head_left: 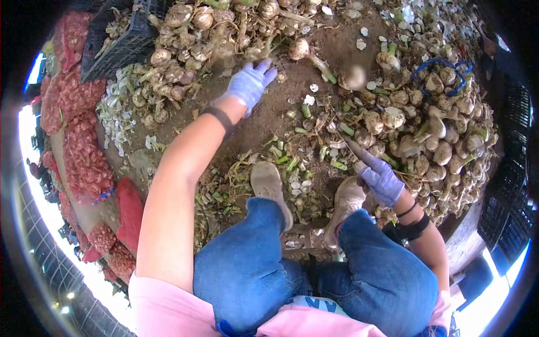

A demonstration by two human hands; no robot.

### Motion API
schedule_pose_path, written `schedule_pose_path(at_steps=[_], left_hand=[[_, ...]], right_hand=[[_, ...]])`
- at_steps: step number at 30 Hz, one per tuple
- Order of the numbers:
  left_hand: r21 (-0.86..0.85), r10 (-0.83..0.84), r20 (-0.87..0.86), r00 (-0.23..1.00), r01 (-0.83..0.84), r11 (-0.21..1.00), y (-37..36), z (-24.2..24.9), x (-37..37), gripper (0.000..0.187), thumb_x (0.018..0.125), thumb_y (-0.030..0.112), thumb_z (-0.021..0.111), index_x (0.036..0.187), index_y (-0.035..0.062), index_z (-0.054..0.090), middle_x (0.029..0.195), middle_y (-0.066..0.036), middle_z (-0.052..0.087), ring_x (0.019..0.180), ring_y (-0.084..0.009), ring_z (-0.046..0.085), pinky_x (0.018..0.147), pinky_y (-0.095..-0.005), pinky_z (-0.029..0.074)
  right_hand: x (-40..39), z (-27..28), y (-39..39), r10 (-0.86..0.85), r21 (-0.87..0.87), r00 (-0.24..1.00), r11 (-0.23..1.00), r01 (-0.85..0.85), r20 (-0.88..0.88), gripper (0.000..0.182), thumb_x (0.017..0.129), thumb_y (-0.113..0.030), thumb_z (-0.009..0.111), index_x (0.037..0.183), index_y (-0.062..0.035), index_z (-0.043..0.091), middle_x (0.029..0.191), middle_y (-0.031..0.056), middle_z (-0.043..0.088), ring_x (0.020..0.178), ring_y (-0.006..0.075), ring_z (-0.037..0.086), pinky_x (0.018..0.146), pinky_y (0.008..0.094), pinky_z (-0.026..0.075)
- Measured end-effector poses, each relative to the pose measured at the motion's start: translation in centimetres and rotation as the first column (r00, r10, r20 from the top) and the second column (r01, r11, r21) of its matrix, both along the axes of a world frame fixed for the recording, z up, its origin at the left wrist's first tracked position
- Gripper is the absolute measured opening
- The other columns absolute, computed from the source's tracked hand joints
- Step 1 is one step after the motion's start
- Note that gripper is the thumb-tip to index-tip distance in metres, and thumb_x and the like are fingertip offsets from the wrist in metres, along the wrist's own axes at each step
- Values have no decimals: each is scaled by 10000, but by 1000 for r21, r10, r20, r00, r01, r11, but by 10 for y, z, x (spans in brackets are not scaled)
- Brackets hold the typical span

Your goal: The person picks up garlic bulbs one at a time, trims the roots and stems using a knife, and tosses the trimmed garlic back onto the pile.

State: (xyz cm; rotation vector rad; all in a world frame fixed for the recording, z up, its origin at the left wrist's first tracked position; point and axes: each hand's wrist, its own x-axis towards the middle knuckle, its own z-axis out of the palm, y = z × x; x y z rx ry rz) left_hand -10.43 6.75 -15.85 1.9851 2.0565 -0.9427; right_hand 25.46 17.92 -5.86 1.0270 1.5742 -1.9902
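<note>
My left hand [250, 86], in a pale purple glove, reaches over bare soil with its fingers spread, just below the upper heap of garlic bulbs [182, 53]. A garlic bulb with its stem [299, 49] lies to the right of it. My right hand [382, 180], gloved too, is closed around a knife, whose blade [352, 147] points up and left over cut stems. Beside this hand spreads the right heap of garlic bulbs [441, 146]. A blurred bulb [353, 77] shows above the soil between the two heaps.
Red mesh sacks [84, 151] filled with garlic line the left side. A black crate [120, 42] stands at the upper left, and more dark crates [508, 168] at the right. A blue cord [442, 63] lies on the right heap. Green stem pieces litter the ground around my shoes [269, 188].
</note>
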Motion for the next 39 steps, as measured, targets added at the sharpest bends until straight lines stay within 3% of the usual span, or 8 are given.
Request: schedule_pose_path(at_steps=[4, 5, 13, 16, 20, 25, 34, 39], left_hand=[[69, 338, 804, 490, -640, 765, -31, 26, 21, 705, 738, 11, 708, 1366, 211, 457, 1371, -76, 490, 1108, -311, 576, 854, -324, 547], [-511, 308, 858, -411, -744, 431, -32, 29, 33, 773, 704, 40, 790, 1373, 151, 420, 1286, -73, 529, 1055, -249, 582, 796, -343, 557], [-647, 155, 733, -663, -607, 462, -43, 140, 83, 717, 788, 76, 758, 1368, -9, 345, 1228, -142, 552, 1074, -234, 576, 868, -377, 544], [-905, -95, 380, -920, -391, 165, -17, 158, 102, 467, 898, 164, 647, 1297, 20, 454, 1216, -144, 576, 1074, -231, 597, 914, -397, 534], [-345, 3, 893, -451, -680, 647, -40, 140, 92, 450, 873, 77, 640, 1293, 44, 482, 1155, -112, 606, 1031, -213, 613, 927, -346, 515], [-175, 206, 978, -38, -684, 708, -37, 146, 92, 759, 591, 244, 895, 1231, 38, 541, 1105, -84, 632, 1039, -141, 586, 944, -313, 472], [34, 107, 971, 213, -569, 822, -37, 155, 91, 604, 716, 228, 799, 1221, 38, 528, 1016, -157, 669, 957, -281, 668, 831, -354, 525], [14, 63, 992, 108, -594, 804, -42, 144, 95, 564, 725, 249, 781, 1186, 36, 537, 961, -178, 675, 910, -324, 676, 788, -372, 532]], right_hand=[[-3, 8, 1, 4, 66, 1000, 998, -3, -23, 570, 973, -356, 531, 1487, -185, 354, 762, -20, 523, 588, 53, 440, 551, 229, 428], [-7, 14, 4, 43, 104, 999, 994, -42, -3, 558, 977, -341, 520, 1484, -174, 357, 783, 5, 563, 606, 77, 493, 573, 251, 453], [-32, 36, 2, 513, 773, 772, 633, -44, -376, 605, 900, -302, 597, 1444, -128, 398, 898, 151, 663, 742, 350, 652, 676, 395, 527], [-51, 63, 5, 681, 869, 693, 467, -165, -235, 607, 858, -309, 620, 1422, -171, 441, 758, 118, 603, 639, 322, 615, 582, 403, 497], [-64, 73, 3, 735, 893, 645, 413, -181, -209, 617, 838, -307, 629, 1422, -246, 441, 658, 92, 533, 534, 287, 570, 484, 404, 450], [-68, 78, 2, 782, 885, 591, 400, -238, -195, 518, 899, -400, 542, 1350, -146, 531, 642, 102, 509, 544, 300, 543, 512, 414, 431], [-62, 74, -1, 796, 887, 572, 395, -238, -200, 525, 848, -372, 613, 1332, -179, 550, 669, 99, 548, 541, 299, 553, 504, 405, 434], [-56, 65, -2, 765, 894, 593, 417, -161, -250, 534, 804, -336, 663, 1312, -203, 568, 711, 93, 586, 533, 302, 552, 498, 404, 434]])
